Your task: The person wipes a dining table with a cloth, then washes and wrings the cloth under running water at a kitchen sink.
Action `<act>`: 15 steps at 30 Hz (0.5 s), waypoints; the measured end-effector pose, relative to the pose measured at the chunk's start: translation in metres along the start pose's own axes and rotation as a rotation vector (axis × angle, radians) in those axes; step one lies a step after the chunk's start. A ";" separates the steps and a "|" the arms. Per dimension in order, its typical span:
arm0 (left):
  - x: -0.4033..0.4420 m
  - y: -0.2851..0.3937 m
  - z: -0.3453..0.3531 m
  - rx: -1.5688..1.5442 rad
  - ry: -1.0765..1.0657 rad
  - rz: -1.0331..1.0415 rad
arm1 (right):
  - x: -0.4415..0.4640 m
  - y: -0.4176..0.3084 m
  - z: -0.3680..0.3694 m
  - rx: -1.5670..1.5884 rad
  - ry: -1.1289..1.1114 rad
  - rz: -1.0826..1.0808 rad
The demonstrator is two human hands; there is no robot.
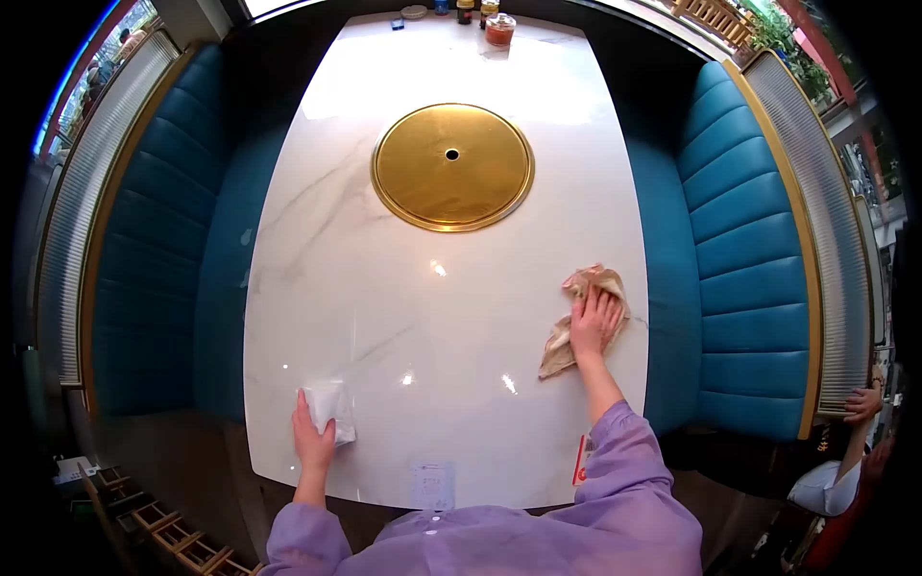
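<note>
Single head cam, v. wide w/ dark rounded corners, sits over near end of table (288, 317) facing fwd & steeply down, purple sleeves (626, 470) close at btm, brass disc (451, 192) mid-dist., benches (749, 254) L & R.

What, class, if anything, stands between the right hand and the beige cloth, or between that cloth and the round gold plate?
Nothing visible. The right hand rests directly on the beige cloth, and only bare white tabletop shows between the cloth and the gold plate.
</note>
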State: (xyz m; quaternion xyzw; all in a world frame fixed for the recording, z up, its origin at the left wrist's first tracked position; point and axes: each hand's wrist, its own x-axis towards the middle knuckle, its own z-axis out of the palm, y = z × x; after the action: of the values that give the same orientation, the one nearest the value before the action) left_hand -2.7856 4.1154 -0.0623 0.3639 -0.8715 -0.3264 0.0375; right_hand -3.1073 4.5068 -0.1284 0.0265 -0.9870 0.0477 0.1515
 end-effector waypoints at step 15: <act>-0.100 -0.060 -0.078 -0.463 0.621 -0.251 | -0.197 -0.297 -0.046 0.696 -0.429 -1.337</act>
State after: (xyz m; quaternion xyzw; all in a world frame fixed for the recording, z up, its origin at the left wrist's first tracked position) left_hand -2.6521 4.1079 -0.0193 0.5306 -0.6709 -0.3908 0.3399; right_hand -2.8865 4.2235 -0.1181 0.6697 -0.6976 0.2467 -0.0631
